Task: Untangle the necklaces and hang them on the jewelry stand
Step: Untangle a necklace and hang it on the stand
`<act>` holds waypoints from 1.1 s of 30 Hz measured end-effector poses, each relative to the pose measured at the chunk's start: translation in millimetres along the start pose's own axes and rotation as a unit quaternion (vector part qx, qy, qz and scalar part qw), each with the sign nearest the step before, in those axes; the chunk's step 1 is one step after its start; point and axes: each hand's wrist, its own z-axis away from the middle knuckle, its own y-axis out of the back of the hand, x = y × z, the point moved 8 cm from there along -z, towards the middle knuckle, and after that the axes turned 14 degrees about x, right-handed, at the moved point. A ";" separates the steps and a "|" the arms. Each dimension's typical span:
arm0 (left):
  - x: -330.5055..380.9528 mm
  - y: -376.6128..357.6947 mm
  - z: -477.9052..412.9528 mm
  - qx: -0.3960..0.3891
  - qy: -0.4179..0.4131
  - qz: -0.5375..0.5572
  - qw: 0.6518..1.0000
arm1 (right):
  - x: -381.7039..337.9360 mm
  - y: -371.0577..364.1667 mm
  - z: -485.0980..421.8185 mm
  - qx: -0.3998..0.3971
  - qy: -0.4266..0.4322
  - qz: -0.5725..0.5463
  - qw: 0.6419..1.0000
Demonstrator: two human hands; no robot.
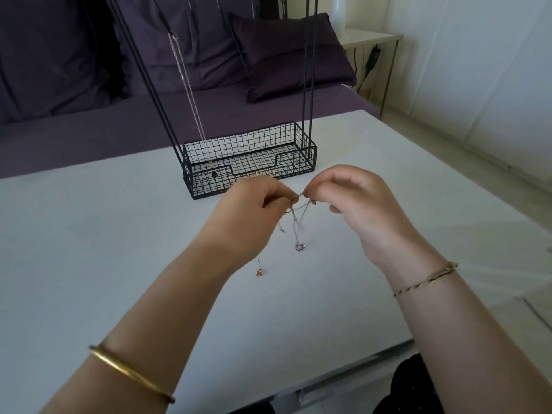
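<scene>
Both hands, left hand point(254, 210) and right hand point(355, 201), pinch tangled necklaces point(297, 222) above table point(89, 234).

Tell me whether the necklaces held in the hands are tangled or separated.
Tangled: the necklaces cross and twist together between the left hand and right hand, both pinching them.

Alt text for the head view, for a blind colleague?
Left hand and right hand pinch tangled necklaces above a white table, a heart pendant dangling. Behind, a black wire jewelry stand holds one hung chain.
</scene>
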 end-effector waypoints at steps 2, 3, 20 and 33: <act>2.2 -1.0 -0.3 0.002 -0.012 -0.025 1.000 | 6.9 -3.2 0.7 -0.002 -0.039 -0.006 0.999; 1.5 -0.7 -0.7 0.006 -0.008 -0.030 0.999 | 10.3 -6.1 1.6 -0.013 -0.062 -0.010 0.998; -16.6 -13.9 3.4 -0.036 0.219 0.183 0.958 | 11.1 -17.8 9.2 -0.084 -0.195 -0.215 0.953; -25.6 -8.0 1.5 0.004 0.231 0.220 0.948 | 18.5 -7.2 6.4 -0.090 -0.164 -0.063 0.980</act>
